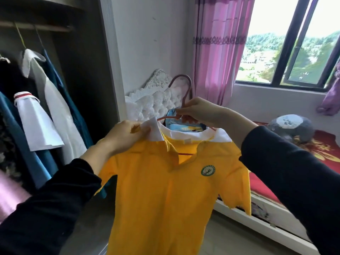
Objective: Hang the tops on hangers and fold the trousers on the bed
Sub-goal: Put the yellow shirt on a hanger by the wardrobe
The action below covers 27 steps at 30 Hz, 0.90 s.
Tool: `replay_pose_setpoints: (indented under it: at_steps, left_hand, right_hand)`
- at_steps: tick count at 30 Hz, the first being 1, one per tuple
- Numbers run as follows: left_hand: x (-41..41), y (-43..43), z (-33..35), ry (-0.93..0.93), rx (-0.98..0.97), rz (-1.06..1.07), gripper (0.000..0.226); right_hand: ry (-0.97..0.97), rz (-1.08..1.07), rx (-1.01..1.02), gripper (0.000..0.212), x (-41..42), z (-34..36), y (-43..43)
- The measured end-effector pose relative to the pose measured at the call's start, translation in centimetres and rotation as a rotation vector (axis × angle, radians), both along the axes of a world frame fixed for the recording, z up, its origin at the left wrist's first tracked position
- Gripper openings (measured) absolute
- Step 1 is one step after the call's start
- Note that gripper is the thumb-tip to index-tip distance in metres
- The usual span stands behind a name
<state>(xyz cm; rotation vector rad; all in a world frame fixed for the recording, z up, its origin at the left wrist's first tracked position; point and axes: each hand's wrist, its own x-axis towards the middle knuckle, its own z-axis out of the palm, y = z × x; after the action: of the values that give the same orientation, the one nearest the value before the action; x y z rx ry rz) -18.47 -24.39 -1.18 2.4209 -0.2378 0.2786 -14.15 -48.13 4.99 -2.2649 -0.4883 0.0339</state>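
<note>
A yellow polo shirt (165, 190) with a white collar and a round green badge hangs in front of me on a pink hanger (182, 85). The hanger's hook points up and its bar shows through the open neck. My right hand (200, 111) grips the hanger at the base of its hook. My left hand (125, 135) pinches the left side of the white collar. Both sleeves are dark.
An open wardrobe (88, 61) at the left holds white and teal garments (46, 107) on a rail. The bed (261, 183) with a red flowered cover, a white headboard (156, 96) and a grey plush toy (292, 127) stands at the right, under a window with pink curtains (219, 48).
</note>
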Motion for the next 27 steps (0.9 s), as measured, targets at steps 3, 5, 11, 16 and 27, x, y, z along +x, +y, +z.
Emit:
replay_pose_setpoints:
  at_steps: [3,5,11,16,27]
  left_hand:
    - [0.5,0.3,-0.4,-0.137,-0.023,0.060,0.038]
    - [0.9,0.7,-0.5,-0.218,-0.039,0.117,0.040]
    - [2.8,2.2,-0.6,-0.081,-0.161,0.132,0.042]
    - [5.6,4.6,-0.3,0.044,-0.109,0.209,0.044]
    - [17.2,18.4,4.8,-0.142,0.273,0.433,0.041]
  right_hand:
    - [-0.067,0.034,0.008,0.027,0.2,0.1,0.5]
    - [-0.122,0.091,0.018,0.023,0.4,0.4,0.4]
    - [-0.171,0.174,0.001,0.017,2.9,0.8,1.8]
    - [-0.253,0.163,-0.076,0.024,6.6,1.3,6.5]
    - [-0.328,0.114,-0.145,0.029,16.3,6.2,21.2]
